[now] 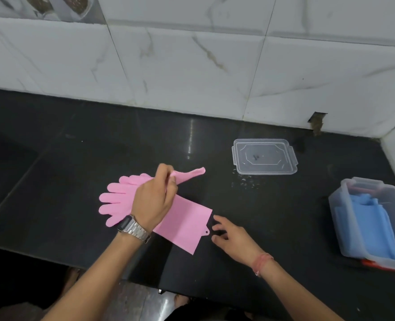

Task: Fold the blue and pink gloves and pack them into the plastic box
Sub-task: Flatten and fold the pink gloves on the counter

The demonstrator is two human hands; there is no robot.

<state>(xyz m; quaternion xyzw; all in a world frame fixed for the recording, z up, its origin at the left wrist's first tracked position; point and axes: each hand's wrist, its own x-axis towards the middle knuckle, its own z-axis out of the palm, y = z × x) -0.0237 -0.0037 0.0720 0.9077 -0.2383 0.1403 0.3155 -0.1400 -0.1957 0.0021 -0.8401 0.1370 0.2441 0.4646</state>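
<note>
1. The pink glove (182,224) is laid flat on the black counter (76,158), its thumb lifted and pinched by the left hand (153,200).
2. The right hand (232,237) is held loosely spread beside the cuff, gripping nothing.
3. Folded blue gloves (368,218) are seen inside the plastic box (344,228) at far right; its lid (264,156) is set apart.

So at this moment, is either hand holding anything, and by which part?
The left hand pinches the pink glove by its thumb, lifted off the counter. The right hand holds nothing, fingers spread beside the cuff.
</note>
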